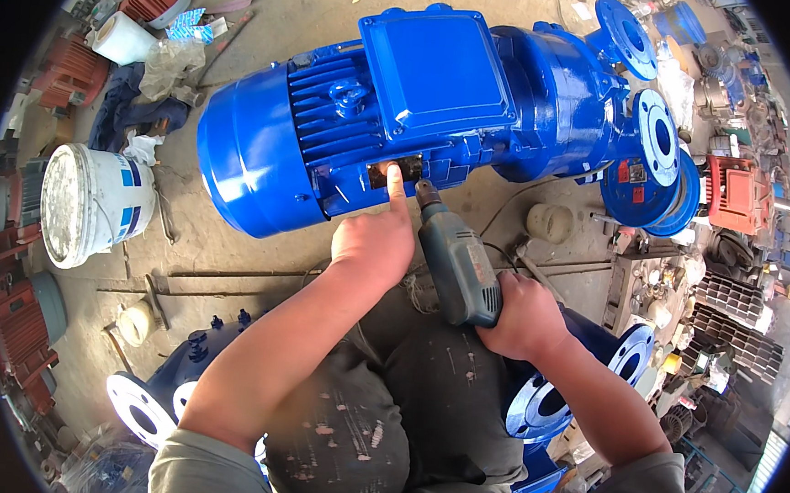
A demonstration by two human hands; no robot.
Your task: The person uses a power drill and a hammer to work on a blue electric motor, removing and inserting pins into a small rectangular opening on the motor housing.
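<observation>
A glossy blue electric motor [254, 147] joined to a blue pump lies across the floor before me. Its square terminal box [441, 74] faces up, with a lifting eye [348, 97] beside it on the ribbed housing. The index finger of my left hand [376, 235] presses on a small dark nameplate [378, 175] on the motor's near side; the other fingers are curled under. My right hand [526, 317] grips a grey-green electric drill [454, 261] by its handle. The drill's chuck [428, 195] points at the plate's right end; whether a bit touches there is hidden.
A white plastic bucket [68, 206] stands at left. More blue flanged pumps [540, 411] lie beside my legs. A beige pot [549, 223], a blue flanged disc [645, 205] and an orange motor [739, 193] are at right. Metal rods [228, 275] lie across the floor.
</observation>
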